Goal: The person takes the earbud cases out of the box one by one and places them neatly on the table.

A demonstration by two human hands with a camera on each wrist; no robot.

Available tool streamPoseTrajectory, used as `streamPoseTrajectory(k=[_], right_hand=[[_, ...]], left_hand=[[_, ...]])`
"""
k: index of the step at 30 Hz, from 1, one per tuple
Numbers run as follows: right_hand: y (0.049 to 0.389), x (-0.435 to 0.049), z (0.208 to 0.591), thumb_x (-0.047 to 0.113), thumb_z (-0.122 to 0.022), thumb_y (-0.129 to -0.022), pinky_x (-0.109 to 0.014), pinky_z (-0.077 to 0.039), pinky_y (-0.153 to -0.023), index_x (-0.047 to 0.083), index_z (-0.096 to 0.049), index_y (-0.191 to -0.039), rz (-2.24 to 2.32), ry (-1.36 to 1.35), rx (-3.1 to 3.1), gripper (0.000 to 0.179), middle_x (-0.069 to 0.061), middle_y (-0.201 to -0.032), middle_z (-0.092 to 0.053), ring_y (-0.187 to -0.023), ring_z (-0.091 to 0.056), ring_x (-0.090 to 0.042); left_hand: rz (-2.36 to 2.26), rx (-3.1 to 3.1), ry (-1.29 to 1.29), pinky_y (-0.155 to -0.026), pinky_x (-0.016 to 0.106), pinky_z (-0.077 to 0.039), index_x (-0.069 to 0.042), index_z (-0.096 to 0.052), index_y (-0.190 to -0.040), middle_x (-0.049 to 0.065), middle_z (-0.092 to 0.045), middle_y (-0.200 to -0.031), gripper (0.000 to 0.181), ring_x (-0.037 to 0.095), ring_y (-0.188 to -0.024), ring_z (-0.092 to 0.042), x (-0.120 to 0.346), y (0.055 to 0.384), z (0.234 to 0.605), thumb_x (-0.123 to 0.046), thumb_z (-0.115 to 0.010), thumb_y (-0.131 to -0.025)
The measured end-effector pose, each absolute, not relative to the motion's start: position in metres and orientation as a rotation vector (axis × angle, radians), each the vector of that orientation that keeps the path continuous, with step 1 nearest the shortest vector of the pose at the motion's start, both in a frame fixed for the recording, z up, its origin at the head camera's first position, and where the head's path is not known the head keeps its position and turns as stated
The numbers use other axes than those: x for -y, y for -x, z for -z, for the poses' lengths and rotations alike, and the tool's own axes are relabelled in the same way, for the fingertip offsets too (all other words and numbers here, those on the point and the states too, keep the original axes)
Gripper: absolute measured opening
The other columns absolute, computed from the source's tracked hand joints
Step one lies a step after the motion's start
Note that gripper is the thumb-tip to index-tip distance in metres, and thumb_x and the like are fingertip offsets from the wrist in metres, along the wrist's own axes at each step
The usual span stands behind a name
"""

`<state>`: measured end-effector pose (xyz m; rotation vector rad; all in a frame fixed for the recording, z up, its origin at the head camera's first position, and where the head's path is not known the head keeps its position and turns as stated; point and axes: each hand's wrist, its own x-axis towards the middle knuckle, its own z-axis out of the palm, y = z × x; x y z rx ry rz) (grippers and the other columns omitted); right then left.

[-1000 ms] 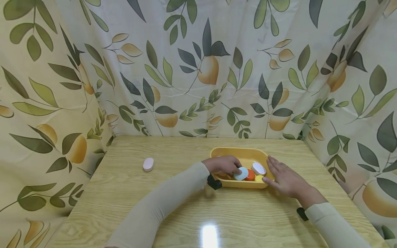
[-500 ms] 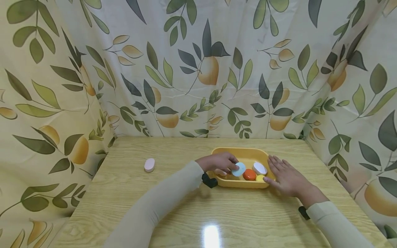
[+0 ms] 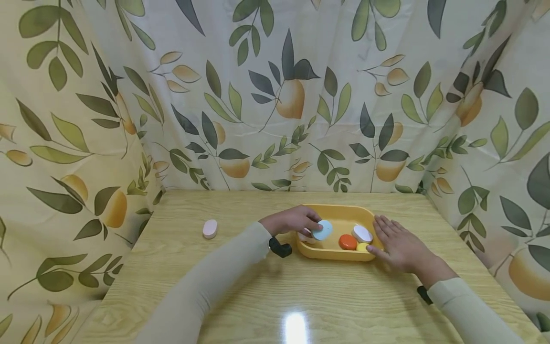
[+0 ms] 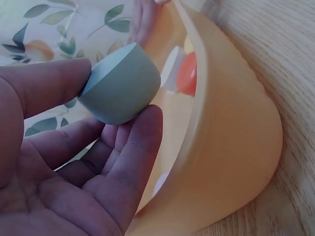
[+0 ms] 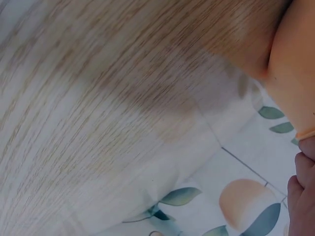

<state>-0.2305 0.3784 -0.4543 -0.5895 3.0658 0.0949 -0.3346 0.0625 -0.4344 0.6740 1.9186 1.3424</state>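
Observation:
My left hand (image 3: 296, 221) pinches a light blue block (image 3: 322, 230) between thumb and fingers over the left end of a yellow-orange tray (image 3: 335, 255). In the left wrist view the blue block (image 4: 123, 83) has one flat face and a rounded body, held above the tray's rim. My right hand (image 3: 399, 246) rests against the tray's right end, fingers straight and thumb over the rim. Inside the tray lie an orange-red piece (image 3: 348, 242), a white oval piece (image 3: 362, 233) and a yellow piece (image 3: 362, 247), partly hidden by the rim.
A pale pink oval piece (image 3: 210, 229) sits alone on the wooden table (image 3: 240, 296), left of the tray. Near the tray's left end a pale piece (image 4: 160, 183) shows partly behind the wall. A leaf-and-fruit patterned curtain (image 3: 266, 95) encloses the back and sides.
My left hand has moved left with the light blue block, lifting it away from the other pieces toward the tray's left end. My right hand has stayed at the right end.

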Motion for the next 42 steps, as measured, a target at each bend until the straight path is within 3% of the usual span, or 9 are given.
streamPoseTrajectory(k=[18,28,37,42], right_hand=[[0.23,-0.381,0.459,0.061,-0.039,-0.098,-0.059,-0.017,-0.112,-0.013,-0.023,-0.147,-0.048,0.583,-3.073,0.09,-0.03,-0.154,-0.017,-0.141,-0.015,-0.046],[0.231,-0.381,0.459,0.062,-0.037,-0.098,-0.058,-0.014,-0.113,-0.013,-0.022,-0.148,-0.015,0.587,-3.074,0.091,-0.03,-0.155,-0.015,-0.142,-0.013,-0.045],[0.231,-0.382,0.46,0.061,-0.038,-0.098,-0.058,-0.013,-0.114,-0.013,-0.021,-0.148,0.011,0.586,-3.073,0.09,-0.03,-0.155,-0.014,-0.142,-0.012,-0.046],[0.231,-0.382,0.461,0.06,-0.039,-0.098,-0.057,-0.013,-0.114,-0.013,-0.021,-0.148,0.011,0.589,-3.076,0.09,-0.03,-0.155,-0.015,-0.142,-0.013,-0.046]], left_hand=[[-1.483,-1.802,-0.605,-0.08,0.035,-0.057,0.005,-0.061,-0.112,0.013,-0.062,-0.104,0.022,0.023,-0.09,-0.064,-0.038,0.333,0.432,-0.008,-0.063,-0.095],[-1.541,-1.805,-0.54,-0.081,0.036,-0.056,0.0,-0.055,-0.129,0.015,-0.059,-0.109,0.034,0.023,-0.094,-0.063,-0.025,0.336,0.432,-0.007,-0.061,-0.096],[-1.575,-1.808,-0.519,-0.085,0.039,-0.055,0.001,-0.054,-0.128,0.016,-0.057,-0.112,0.033,0.025,-0.097,-0.062,-0.01,0.338,0.434,-0.006,-0.061,-0.096],[-1.591,-1.803,-0.507,-0.091,0.046,-0.051,0.001,-0.054,-0.128,0.017,-0.056,-0.113,0.034,0.025,-0.096,-0.062,-0.002,0.343,0.441,-0.006,-0.062,-0.095]])
